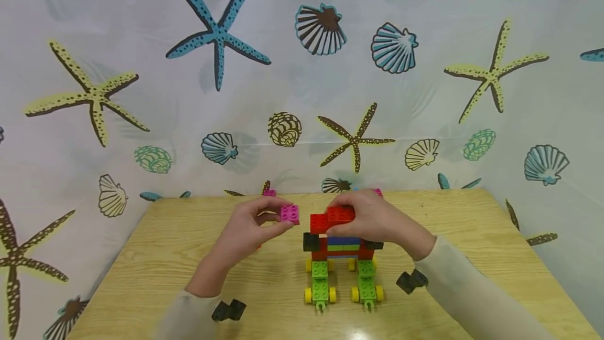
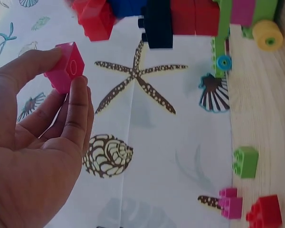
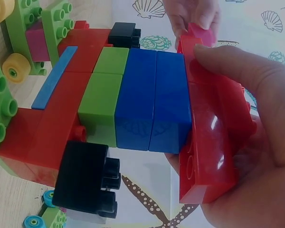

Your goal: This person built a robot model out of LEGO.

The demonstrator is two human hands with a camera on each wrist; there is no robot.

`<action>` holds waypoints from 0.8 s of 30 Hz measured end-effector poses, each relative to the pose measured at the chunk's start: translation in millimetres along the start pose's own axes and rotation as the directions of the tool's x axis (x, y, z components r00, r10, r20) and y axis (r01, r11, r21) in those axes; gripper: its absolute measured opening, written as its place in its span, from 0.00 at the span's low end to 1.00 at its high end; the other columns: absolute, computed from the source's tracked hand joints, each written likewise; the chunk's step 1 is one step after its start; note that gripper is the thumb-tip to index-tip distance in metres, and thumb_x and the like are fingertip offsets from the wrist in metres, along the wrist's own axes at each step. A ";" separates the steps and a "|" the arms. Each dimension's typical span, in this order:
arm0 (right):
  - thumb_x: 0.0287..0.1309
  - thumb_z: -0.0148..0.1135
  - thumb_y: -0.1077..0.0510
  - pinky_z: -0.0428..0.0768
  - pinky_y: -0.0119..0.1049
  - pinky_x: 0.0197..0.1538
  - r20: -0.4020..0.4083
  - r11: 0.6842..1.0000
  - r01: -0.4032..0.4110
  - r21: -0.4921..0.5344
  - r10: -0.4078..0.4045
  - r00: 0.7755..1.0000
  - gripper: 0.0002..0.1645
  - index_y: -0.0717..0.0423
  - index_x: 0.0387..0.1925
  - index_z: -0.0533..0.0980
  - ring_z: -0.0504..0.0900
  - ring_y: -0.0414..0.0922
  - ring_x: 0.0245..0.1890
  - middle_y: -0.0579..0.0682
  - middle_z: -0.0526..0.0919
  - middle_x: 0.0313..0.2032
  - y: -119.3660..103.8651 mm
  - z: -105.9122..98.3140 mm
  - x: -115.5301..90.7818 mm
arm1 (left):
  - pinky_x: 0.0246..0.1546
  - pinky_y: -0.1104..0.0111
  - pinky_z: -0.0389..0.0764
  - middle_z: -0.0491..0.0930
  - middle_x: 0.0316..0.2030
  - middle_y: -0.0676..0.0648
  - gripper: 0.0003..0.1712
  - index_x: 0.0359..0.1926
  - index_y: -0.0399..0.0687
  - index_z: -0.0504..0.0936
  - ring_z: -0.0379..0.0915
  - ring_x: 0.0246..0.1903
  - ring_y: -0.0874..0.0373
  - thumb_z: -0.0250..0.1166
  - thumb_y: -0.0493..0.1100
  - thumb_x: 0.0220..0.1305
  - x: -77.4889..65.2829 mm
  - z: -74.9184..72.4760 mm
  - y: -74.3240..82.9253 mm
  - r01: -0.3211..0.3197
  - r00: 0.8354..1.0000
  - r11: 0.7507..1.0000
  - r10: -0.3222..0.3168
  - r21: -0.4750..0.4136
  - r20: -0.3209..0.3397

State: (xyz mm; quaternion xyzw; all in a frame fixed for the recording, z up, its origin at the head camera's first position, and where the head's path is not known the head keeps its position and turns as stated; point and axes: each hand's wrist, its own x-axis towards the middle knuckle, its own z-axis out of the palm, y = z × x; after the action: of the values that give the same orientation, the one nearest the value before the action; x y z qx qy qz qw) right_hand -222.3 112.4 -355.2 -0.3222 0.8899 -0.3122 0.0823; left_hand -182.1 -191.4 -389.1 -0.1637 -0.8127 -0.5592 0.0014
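My left hand point(image 1: 245, 232) pinches a small pink toy brick point(image 1: 290, 214) between thumb and fingers, just left of a brick-built figure. Its studs face the head camera. My right hand point(image 1: 377, 216) grips the red bricks point(image 3: 211, 137) at the top of that figure, thumb on one side and fingers mostly hidden behind. Below them, blue bricks point(image 3: 137, 95) and green bricks point(image 3: 102, 85) are stacked on a red body point(image 3: 61, 102). A black brick point(image 1: 311, 242) juts out at each side. The figure stands on two green wheeled bases point(image 1: 320, 283) with yellow wheels.
Behind the figure, on the wooden table point(image 1: 165, 256), lie a loose green brick point(image 2: 246, 161), a pink one point(image 2: 232, 206) and a red one point(image 2: 266, 213). A blue-wheeled green piece point(image 3: 52, 218) is also there. A patterned cloth point(image 1: 302, 83) hangs along the back edge.
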 end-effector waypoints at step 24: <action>0.65 0.82 0.45 0.86 0.34 0.44 0.006 1.000 0.000 0.003 0.000 1.000 0.25 0.52 0.57 0.87 0.84 0.40 0.40 0.46 0.92 0.46 0.6 1.2 1.2 | 0.57 0.70 0.91 0.86 0.61 0.35 0.20 0.61 0.36 0.88 0.87 0.55 0.46 0.77 0.37 0.73 16.7 22.8 13.8 0.017 0.995 0.999 -0.013 -0.044 0.097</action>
State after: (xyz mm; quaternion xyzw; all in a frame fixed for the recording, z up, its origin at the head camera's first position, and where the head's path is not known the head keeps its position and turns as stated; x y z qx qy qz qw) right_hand -223.2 111.4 -356.4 -0.3232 0.8892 -0.3125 0.0852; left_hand -190.1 -161.8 -382.0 -0.1847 -0.8003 -0.5686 -0.0459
